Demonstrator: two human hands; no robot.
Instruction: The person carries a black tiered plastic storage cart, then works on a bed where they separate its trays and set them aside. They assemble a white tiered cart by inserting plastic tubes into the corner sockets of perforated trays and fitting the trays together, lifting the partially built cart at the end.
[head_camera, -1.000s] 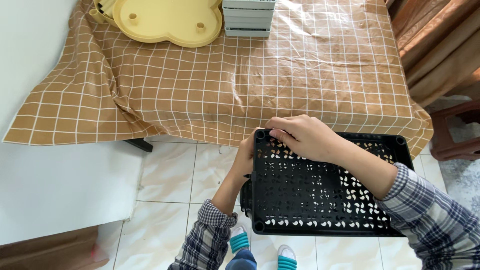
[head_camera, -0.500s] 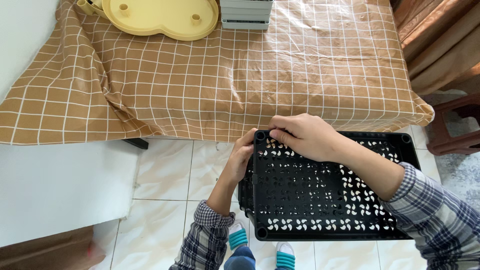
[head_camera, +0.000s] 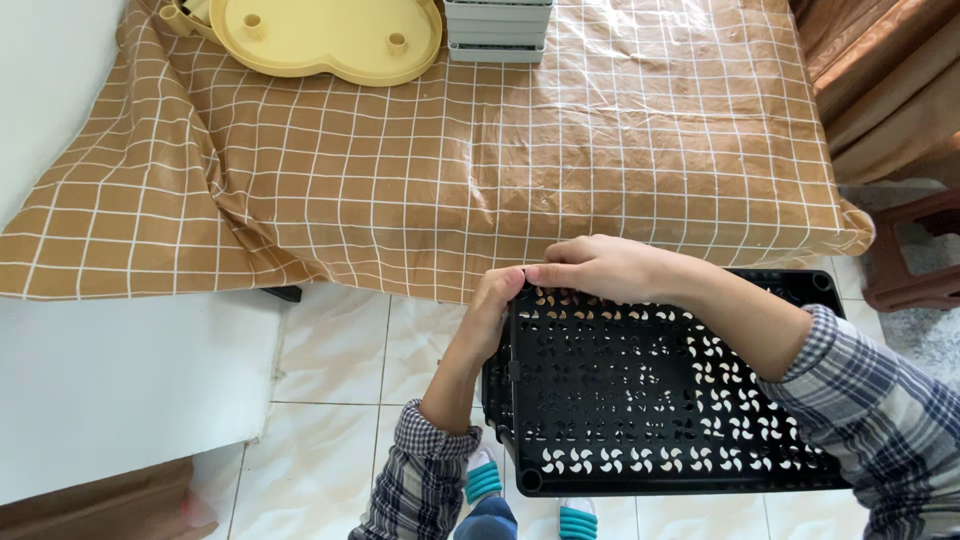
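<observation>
Little is changed since the earlier frame: black perforated tray (head_camera: 650, 390) is held in the same spot | held flat above floor tiles (head_camera: 340, 370), far edge at checked surface (head_camera: 480, 150) | left hand (head_camera: 492, 315) grip clasped on corner | right hand (head_camera: 605, 268) grip closed over far rim, so it is kept level

We are counting two hands at work, the left hand (head_camera: 492, 318) and the right hand (head_camera: 600, 268), both gripping one black perforated panel (head_camera: 650, 390) with two plaid sleeves (head_camera: 425, 480) trailing behind them. On one table under one brown checked tablecloth (head_camera: 450, 150) we are seeing one yellow tray (head_camera: 320, 40) with two small pegs standing up in it, and one grey stack of trays (head_camera: 498, 25) just beside it. Down on the floor we are spotting two striped socks (head_camera: 578, 520) and one dark wooden stool (head_camera: 915, 255) at the right edge.
</observation>
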